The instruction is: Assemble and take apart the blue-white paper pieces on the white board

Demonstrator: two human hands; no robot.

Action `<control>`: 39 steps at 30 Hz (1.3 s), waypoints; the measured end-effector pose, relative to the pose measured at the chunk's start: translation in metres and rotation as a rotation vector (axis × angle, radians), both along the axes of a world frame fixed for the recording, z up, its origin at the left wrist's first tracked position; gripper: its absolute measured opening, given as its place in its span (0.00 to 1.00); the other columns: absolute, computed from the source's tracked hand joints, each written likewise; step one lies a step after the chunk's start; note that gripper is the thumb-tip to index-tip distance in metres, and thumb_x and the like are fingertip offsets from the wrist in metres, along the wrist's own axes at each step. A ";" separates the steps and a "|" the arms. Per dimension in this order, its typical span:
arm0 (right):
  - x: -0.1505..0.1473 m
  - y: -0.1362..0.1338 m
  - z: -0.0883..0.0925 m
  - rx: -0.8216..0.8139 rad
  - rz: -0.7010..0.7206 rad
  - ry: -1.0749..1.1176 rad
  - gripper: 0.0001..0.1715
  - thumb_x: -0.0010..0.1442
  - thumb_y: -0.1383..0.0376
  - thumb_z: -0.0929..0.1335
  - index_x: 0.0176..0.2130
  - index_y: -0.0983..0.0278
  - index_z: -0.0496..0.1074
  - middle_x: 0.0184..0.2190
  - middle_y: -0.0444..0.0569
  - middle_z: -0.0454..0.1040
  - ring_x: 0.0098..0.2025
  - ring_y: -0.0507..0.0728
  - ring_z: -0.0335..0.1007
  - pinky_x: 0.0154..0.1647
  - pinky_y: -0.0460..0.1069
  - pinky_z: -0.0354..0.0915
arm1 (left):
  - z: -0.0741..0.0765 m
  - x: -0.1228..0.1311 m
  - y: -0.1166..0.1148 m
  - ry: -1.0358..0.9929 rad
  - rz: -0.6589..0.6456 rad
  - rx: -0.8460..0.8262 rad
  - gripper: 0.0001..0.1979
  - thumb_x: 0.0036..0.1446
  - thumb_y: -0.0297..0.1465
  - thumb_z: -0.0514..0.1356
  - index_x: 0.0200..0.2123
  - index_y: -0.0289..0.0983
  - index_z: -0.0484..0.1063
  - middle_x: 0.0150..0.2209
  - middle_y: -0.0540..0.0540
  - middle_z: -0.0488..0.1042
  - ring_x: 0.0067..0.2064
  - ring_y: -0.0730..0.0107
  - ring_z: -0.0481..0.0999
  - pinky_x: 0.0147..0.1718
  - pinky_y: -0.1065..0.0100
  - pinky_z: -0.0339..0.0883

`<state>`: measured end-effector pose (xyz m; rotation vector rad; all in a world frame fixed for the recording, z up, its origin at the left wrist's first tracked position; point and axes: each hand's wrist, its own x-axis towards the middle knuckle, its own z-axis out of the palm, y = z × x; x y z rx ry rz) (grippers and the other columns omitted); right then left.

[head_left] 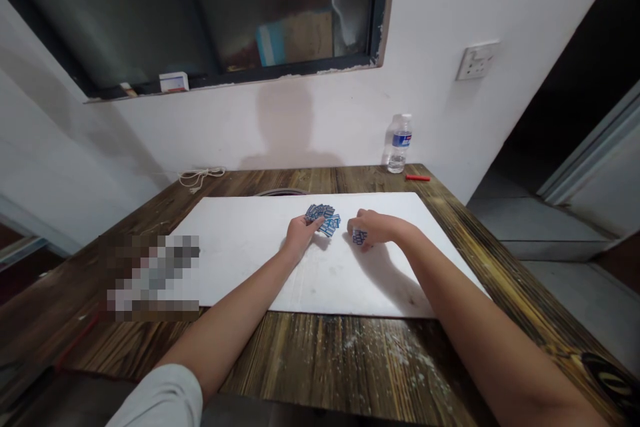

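Note:
My left hand point(299, 235) is closed on a fan of small blue-and-white patterned cards point(323, 215), held above a white board point(240, 247). To its right, my right hand point(373, 225) is closed, its fingers bent downward. A smaller group of similar blue-and-white cards point(359, 236) shows under its fingers, and the fingertips are partly hidden. A gap separates the two hands. What is printed on the cards is too small to read.
The board lies on a dark wooden table point(320, 353). At the back right stand a water bottle point(399, 147) and a red stick-like object point(417, 178). A white cord point(200, 177) lies at the back left. A blurred-out patch covers the left side. Behind are a wall and a window.

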<state>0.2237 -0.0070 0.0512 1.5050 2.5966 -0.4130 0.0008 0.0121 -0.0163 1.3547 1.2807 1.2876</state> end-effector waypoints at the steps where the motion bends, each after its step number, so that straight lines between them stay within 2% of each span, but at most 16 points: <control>1: 0.002 0.001 0.000 -0.008 -0.013 -0.008 0.28 0.43 0.64 0.78 0.46 0.55 0.75 0.46 0.52 0.69 0.44 0.61 0.70 0.35 0.48 0.62 | -0.001 0.000 0.001 -0.012 -0.003 -0.004 0.20 0.40 0.43 0.71 0.29 0.31 0.79 0.28 0.43 0.80 0.30 0.63 0.77 0.31 0.67 0.66; 6: 0.023 0.010 -0.003 -0.020 -0.081 -0.032 0.20 0.43 0.68 0.77 0.39 0.59 0.77 0.37 0.49 0.73 0.38 0.58 0.70 0.31 0.47 0.61 | -0.002 0.001 0.002 -0.023 -0.008 -0.006 0.20 0.39 0.43 0.71 0.29 0.31 0.79 0.29 0.42 0.80 0.31 0.62 0.77 0.31 0.66 0.67; 12: 0.052 0.023 -0.012 -0.111 -0.200 -0.035 0.20 0.40 0.74 0.76 0.36 0.61 0.77 0.32 0.45 0.76 0.31 0.55 0.70 0.28 0.46 0.59 | 0.004 0.001 -0.002 -0.018 -0.012 0.006 0.20 0.39 0.43 0.71 0.28 0.31 0.79 0.27 0.42 0.80 0.30 0.63 0.77 0.31 0.67 0.67; 16: 0.069 0.027 -0.014 -0.109 -0.271 -0.084 0.18 0.38 0.74 0.77 0.33 0.62 0.78 0.30 0.45 0.77 0.31 0.55 0.71 0.29 0.46 0.60 | 0.003 0.000 -0.002 0.012 -0.003 0.012 0.19 0.39 0.44 0.71 0.26 0.31 0.78 0.25 0.44 0.79 0.28 0.65 0.75 0.29 0.68 0.65; 21: 0.081 0.027 -0.011 -0.127 -0.282 -0.054 0.19 0.37 0.73 0.77 0.33 0.60 0.78 0.32 0.47 0.78 0.33 0.57 0.73 0.30 0.47 0.63 | 0.002 0.000 -0.001 0.012 -0.008 0.016 0.17 0.40 0.42 0.71 0.25 0.32 0.78 0.25 0.44 0.79 0.29 0.64 0.76 0.30 0.68 0.66; 26: 0.067 0.021 -0.001 -0.084 -0.300 -0.020 0.16 0.47 0.62 0.75 0.38 0.61 0.78 0.40 0.54 0.77 0.39 0.62 0.74 0.35 0.51 0.65 | 0.003 0.000 -0.001 0.001 -0.019 0.010 0.18 0.40 0.42 0.71 0.28 0.33 0.79 0.28 0.43 0.80 0.31 0.62 0.77 0.32 0.67 0.67; 29: 0.049 0.015 -0.001 -0.043 -0.396 -0.070 0.26 0.52 0.52 0.73 0.46 0.65 0.76 0.47 0.62 0.73 0.44 0.66 0.73 0.40 0.54 0.66 | 0.001 0.000 0.000 -0.003 -0.027 0.012 0.20 0.41 0.43 0.71 0.31 0.32 0.80 0.30 0.42 0.81 0.32 0.62 0.77 0.33 0.66 0.67; 32: 0.037 0.012 -0.005 -0.015 -0.537 -0.152 0.41 0.48 0.48 0.73 0.55 0.68 0.70 0.55 0.67 0.67 0.50 0.70 0.70 0.43 0.56 0.67 | -0.001 -0.001 0.002 0.002 -0.034 0.018 0.21 0.41 0.44 0.70 0.31 0.32 0.80 0.30 0.42 0.81 0.32 0.62 0.78 0.34 0.66 0.68; 34: 0.036 0.012 -0.006 -0.023 -0.577 -0.170 0.45 0.46 0.48 0.75 0.57 0.69 0.68 0.55 0.69 0.67 0.51 0.71 0.70 0.42 0.56 0.68 | -0.001 -0.001 0.002 -0.009 -0.038 0.016 0.21 0.41 0.44 0.70 0.32 0.31 0.80 0.30 0.41 0.81 0.32 0.62 0.78 0.34 0.66 0.68; 36: 0.041 0.014 -0.006 -0.042 -0.547 -0.173 0.41 0.46 0.51 0.76 0.54 0.70 0.70 0.50 0.68 0.71 0.49 0.70 0.72 0.41 0.55 0.68 | 0.000 -0.001 0.001 -0.027 -0.041 0.009 0.22 0.40 0.44 0.71 0.33 0.31 0.80 0.30 0.42 0.81 0.32 0.62 0.78 0.34 0.66 0.68; 39: 0.054 0.017 -0.004 -0.072 -0.481 -0.178 0.26 0.47 0.58 0.76 0.43 0.70 0.76 0.39 0.63 0.78 0.43 0.67 0.75 0.38 0.53 0.68 | 0.002 0.000 -0.001 -0.032 -0.036 -0.002 0.22 0.40 0.44 0.71 0.33 0.31 0.80 0.30 0.42 0.81 0.32 0.61 0.78 0.34 0.66 0.68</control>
